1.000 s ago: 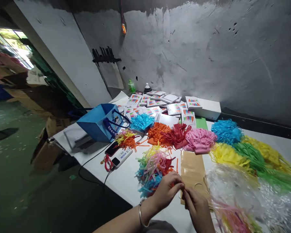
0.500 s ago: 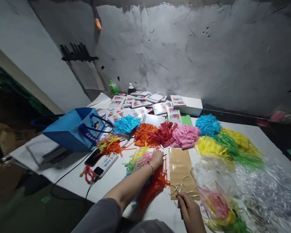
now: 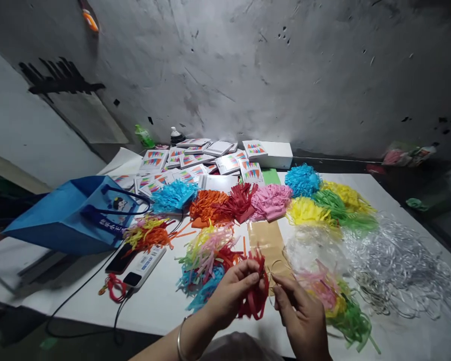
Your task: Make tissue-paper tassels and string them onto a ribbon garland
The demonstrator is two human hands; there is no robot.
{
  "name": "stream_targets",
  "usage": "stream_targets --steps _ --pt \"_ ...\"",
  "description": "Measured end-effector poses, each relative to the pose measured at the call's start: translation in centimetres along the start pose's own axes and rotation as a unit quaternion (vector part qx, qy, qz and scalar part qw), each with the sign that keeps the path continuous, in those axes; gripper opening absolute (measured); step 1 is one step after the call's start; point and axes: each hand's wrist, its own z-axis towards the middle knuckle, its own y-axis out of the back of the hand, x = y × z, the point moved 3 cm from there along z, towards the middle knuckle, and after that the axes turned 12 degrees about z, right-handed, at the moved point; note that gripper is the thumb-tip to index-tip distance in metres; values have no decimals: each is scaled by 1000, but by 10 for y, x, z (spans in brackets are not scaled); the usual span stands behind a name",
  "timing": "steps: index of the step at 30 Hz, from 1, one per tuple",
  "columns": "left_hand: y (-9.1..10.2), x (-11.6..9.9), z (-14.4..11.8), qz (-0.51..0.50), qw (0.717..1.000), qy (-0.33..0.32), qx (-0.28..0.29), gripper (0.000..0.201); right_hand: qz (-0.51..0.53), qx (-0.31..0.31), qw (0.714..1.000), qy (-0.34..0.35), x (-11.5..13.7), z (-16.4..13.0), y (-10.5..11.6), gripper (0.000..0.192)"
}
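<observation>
My left hand, with a silver bangle at the wrist, grips a red tassel whose strips hang down in front of me. Close on its right, my right hand pinches a thin pale string that loops beside the tassel. Beneath the hands lies a brown paper sheet. Left of them is a pile of mixed tassels in pastel, red and blue. Bundles of orange strips, dark red strips and pink strips lie in a row behind.
A blue bag stands at the left, near a phone and a white power bank with a cable. Printed packs are heaped at the back. Clear plastic strips and finished-looking colored tassels lie at the right.
My left hand has come back from the tassel pile toward my right hand, now holding a red tassel. The right hand keeps the string. The view has shifted right.
</observation>
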Motion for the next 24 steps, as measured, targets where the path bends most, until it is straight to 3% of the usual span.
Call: stream_targets --steps 5,14,24 --pt "4 12 -8 -90 996 11 -10 19 16 55 998 23 0 -1 -17 21" --pt "9 17 -19 -80 996 -8 -35 20 -24 102 993 49 2 -1 -17 18" --pt "10 21 -19 -76 997 -12 -34 20 12 74 997 -35 -2 -6 -19 24"
